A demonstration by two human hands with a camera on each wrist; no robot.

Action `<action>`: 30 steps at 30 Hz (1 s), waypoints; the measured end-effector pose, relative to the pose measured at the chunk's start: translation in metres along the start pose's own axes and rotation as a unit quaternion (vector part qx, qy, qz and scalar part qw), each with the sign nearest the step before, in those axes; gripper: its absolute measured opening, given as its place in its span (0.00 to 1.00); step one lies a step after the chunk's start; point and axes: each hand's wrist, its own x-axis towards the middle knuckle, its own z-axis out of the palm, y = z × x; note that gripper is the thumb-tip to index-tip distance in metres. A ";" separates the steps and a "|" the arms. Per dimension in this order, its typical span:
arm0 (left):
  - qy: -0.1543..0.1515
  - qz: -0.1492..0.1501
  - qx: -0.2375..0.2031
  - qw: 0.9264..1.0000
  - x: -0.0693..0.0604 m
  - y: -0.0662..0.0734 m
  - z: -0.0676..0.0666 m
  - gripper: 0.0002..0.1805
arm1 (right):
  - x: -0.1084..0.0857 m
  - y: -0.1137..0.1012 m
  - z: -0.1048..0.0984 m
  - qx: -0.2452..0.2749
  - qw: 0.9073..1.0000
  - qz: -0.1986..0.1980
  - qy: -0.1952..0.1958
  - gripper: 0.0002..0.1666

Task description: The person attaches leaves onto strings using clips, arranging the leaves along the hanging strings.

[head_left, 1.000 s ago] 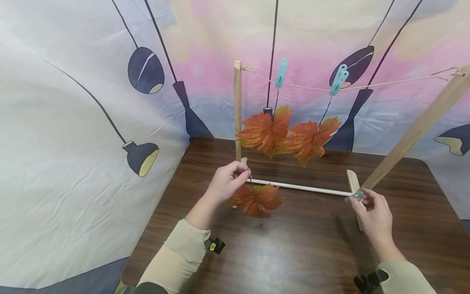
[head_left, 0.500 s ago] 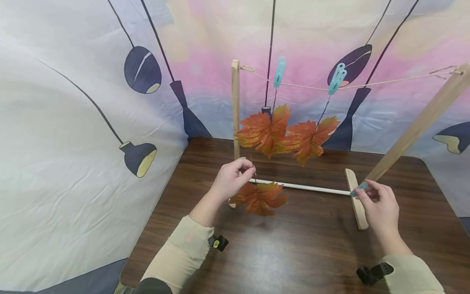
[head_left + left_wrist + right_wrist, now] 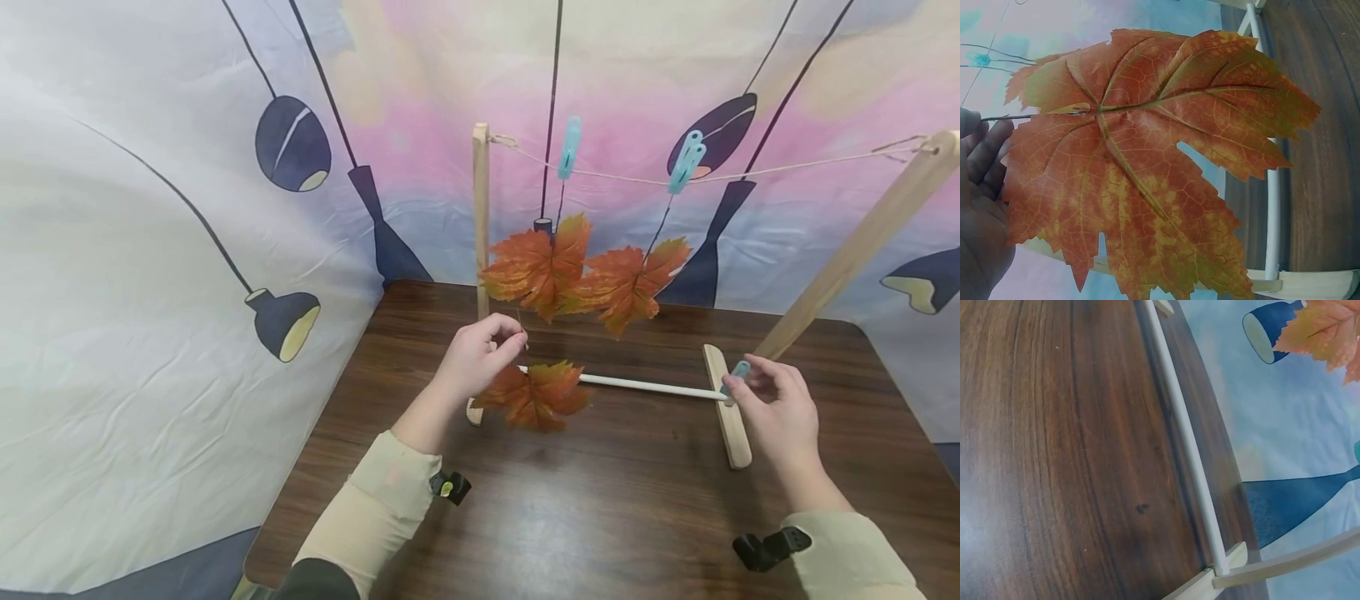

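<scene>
My left hand [image 3: 480, 354] pinches the thin stem of an orange artificial maple leaf [image 3: 534, 396], which hangs below the fingers; the left wrist view shows this leaf [image 3: 1141, 150] large, its stem between thumb and fingers. At the right, my right hand [image 3: 780, 404] holds a light-blue clothespin [image 3: 736, 377] between thumb and fingertips, near the foot of the right post. Two more maple leaves, a left one [image 3: 542, 265] and a right one [image 3: 633, 283], hang from a string [image 3: 787, 169], each by a blue clothespin. The right wrist view does not show the right hand.
The string runs between two wooden posts, left [image 3: 482, 217] and right [image 3: 855, 250]. A white rod [image 3: 652, 386] joins their wooden feet, the right foot [image 3: 727, 417] among them, on a dark wood table [image 3: 600, 508]. Behind is a printed cloth backdrop [image 3: 420, 100].
The left hand has moved slightly right and up with its leaf. The right hand has also risen a little to the right, and its clothespin has turned more upright.
</scene>
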 end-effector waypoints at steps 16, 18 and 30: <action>-0.017 0.023 0.006 1.000 0.013 0.011 0.006 0.03 | 0.026 -0.020 -0.011 0.053 0.992 0.109 0.026 0.21; -0.016 0.026 0.009 1.000 0.013 0.011 0.006 0.03 | 0.027 -0.021 -0.012 0.060 0.990 0.125 0.025 0.18; -0.033 0.029 0.010 0.999 0.019 0.022 0.007 0.04 | 0.030 -0.021 -0.017 0.042 0.992 0.111 0.036 0.16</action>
